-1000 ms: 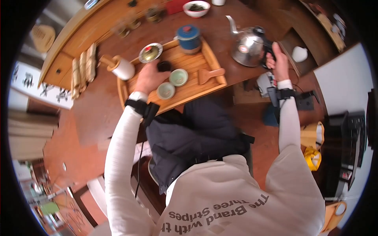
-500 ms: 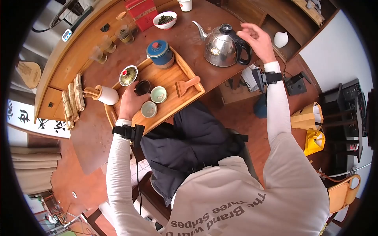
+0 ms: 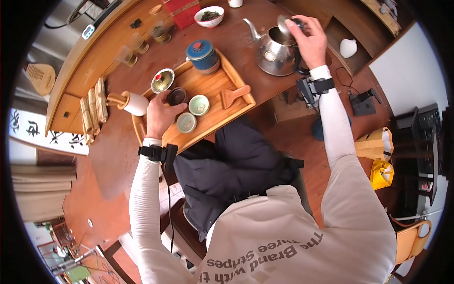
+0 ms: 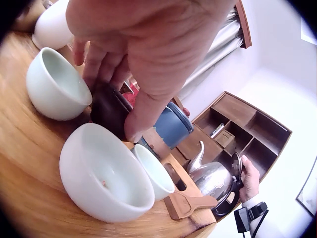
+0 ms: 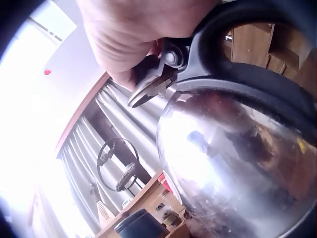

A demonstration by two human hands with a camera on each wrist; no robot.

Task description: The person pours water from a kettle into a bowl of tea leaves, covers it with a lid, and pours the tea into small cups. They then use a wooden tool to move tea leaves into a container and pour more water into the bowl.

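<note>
In the head view my left hand (image 3: 161,116) grips a dark brown cup (image 3: 177,96) on the wooden tray (image 3: 170,138); its thumb and fingers lie around the cup in the left wrist view. Two pale green cups (image 3: 199,105) (image 4: 106,173) stand close to it. My right hand (image 3: 311,43) pinches the lid (image 3: 285,24) of the steel kettle (image 3: 275,56), which is tilted up at the handle side, and the kettle's mouth shows. In the right wrist view the lid (image 5: 151,89) stands raised above the kettle body (image 5: 237,163).
A blue lidded jar (image 3: 202,57), a wooden scraper-like tool (image 3: 234,96) and a lidded patterned bowl (image 3: 162,81) are on or by the tray. Behind are a leaf-filled bowl (image 3: 209,17), glasses (image 3: 139,43) and a red box (image 3: 182,13). A utensil holder (image 3: 135,104) stands left.
The right hand let go of the kettle's handle, rose to the lid and lifted it open. The left hand stays at the dark cup. The head view has shifted.
</note>
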